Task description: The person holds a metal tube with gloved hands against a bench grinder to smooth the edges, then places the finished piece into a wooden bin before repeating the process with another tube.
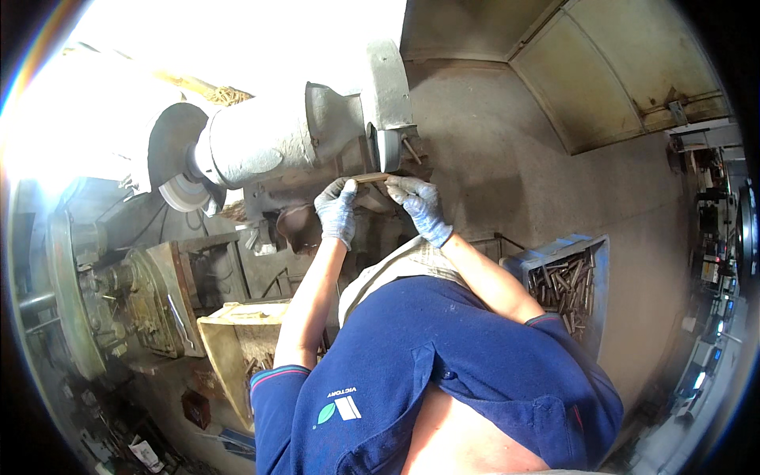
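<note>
Both my hands wear grey-blue work gloves and hold one short brass-coloured metal rod (370,178) level between them. My left hand (336,207) is closed on its left end, thumb on top. At the other end, my right hand (419,204) pinches the rod between thumb and fingers. Just above the rod is the right grinding wheel (388,150) of a grey bench grinder (261,138). The rod's middle lies right at the wheel's lower edge; whether they touch I cannot tell.
A second white wheel (184,192) sits at the grinder's left end. To my right stands a blue-edged bin (603,277) full of metal rods (564,285). A yellowish box (226,356) with more rods is on my left, near a greenish machine (142,305). A metal cabinet (590,63) stands far right.
</note>
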{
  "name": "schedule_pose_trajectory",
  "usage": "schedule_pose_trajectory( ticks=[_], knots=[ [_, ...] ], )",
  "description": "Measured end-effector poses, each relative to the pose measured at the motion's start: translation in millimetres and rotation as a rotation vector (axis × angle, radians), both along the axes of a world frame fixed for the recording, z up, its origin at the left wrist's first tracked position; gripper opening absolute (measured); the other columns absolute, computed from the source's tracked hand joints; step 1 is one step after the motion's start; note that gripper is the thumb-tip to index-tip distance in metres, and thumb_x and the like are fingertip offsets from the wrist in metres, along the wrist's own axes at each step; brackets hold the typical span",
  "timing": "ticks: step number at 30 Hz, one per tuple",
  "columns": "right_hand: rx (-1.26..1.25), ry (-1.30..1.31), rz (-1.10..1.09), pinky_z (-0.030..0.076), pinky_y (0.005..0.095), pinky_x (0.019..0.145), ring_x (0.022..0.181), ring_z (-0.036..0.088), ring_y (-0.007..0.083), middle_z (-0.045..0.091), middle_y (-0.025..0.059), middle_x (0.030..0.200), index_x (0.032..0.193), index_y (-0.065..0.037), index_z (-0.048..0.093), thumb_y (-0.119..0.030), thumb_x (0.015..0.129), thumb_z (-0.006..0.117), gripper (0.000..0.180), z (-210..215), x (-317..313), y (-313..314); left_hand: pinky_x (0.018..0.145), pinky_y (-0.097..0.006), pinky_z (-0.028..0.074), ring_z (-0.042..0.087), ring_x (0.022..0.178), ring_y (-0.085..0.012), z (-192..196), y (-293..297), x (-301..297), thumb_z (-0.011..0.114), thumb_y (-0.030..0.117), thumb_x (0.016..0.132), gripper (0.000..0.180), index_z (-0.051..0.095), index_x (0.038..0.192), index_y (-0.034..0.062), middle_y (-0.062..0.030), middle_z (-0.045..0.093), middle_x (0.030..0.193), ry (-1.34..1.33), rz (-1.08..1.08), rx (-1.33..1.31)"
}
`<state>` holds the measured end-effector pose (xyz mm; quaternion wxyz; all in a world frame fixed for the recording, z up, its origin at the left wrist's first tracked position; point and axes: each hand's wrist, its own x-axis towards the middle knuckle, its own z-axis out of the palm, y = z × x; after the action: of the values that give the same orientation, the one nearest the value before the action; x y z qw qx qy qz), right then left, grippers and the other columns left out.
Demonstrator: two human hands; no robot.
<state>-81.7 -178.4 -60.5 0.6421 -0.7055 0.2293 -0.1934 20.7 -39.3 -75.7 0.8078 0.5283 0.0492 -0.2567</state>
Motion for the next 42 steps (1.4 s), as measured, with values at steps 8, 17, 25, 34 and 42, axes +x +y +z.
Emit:
schedule_pose_trajectory(
  ticks=[8, 17, 25, 34, 42],
  knots=[
    [-0.068, 0.118, -0.131, 0.045, 0.026, 0.062, 0.065, 0.054, 0.0076, 0.064, -0.0009, 0.069, 0.081, -0.004, 0.07, -0.028, 0.078, 0.072, 0.024, -21.3, -22.2, -39.1, 0.064, -0.027, 0.05, 0.062, 0.066, -0.014, -1.4, -46.7, -13.8, 0.062, 0.005, 0.084, 0.01, 0.066, 0.082, -0.0034, -0.0073, 0.066, 0.075, -0.078, -0.108, 0.102],
    [0.104, 0.012, -0.077, 0.047, 0.0244, 0.069, 0.073, 0.058, 0.0084, 0.068, 0.0023, 0.081, 0.092, -0.001, 0.07, -0.021, 0.079, 0.071, 0.024, -7.1, 1.1, -1.9, 0.061, -0.025, 0.047, 0.06, 0.064, -0.0123, -21.3, -14.6, 7.9, 0.064, 0.005, 0.083, 0.009, 0.066, 0.078, -0.0024, -0.0066, 0.066, 0.073, -0.055, -0.03, 0.125],
    [0.142, -0.095, 0.056, 0.048, 0.0279, 0.083, 0.094, 0.059, 0.0139, 0.066, 0.0089, 0.099, 0.099, 0.001, 0.067, -0.018, 0.079, 0.071, 0.028, -8.2, 6.4, 11.6, 0.065, -0.025, 0.049, 0.062, 0.066, -0.0118, 25.9, 9.8, 6.9, 0.063, 0.005, 0.083, 0.007, 0.065, 0.084, -0.0014, -0.0059, 0.067, 0.076, -0.061, -0.018, 0.094],
    [-0.466, -0.301, 0.16, 0.04, 0.0388, 0.098, 0.113, 0.054, 0.0299, 0.058, 0.018, 0.118, 0.108, 0.001, 0.064, -0.038, 0.073, 0.075, 0.053, 45.0, -51.0, 10.4, 0.045, -0.019, 0.04, 0.051, 0.051, -0.006, 70.9, 40.0, -30.2, 0.065, 0.011, 0.086, 0.02, 0.064, 0.099, -0.0043, -0.0031, 0.063, 0.07, -0.315, -0.225, 0.098],
    [-0.543, -0.342, 0.178, 0.043, 0.0379, 0.096, 0.112, 0.054, 0.0297, 0.057, 0.0184, 0.119, 0.109, 0.003, 0.062, -0.029, 0.074, 0.076, 0.05, 67.4, -61.4, 12.8, 0.046, -0.019, 0.041, 0.053, 0.053, -0.0059, 85.3, 43.8, -31.7, 0.064, 0.01, 0.086, 0.018, 0.064, 0.098, -0.0036, -0.0021, 0.063, 0.071, -0.37, -0.303, 0.067]
  ],
)
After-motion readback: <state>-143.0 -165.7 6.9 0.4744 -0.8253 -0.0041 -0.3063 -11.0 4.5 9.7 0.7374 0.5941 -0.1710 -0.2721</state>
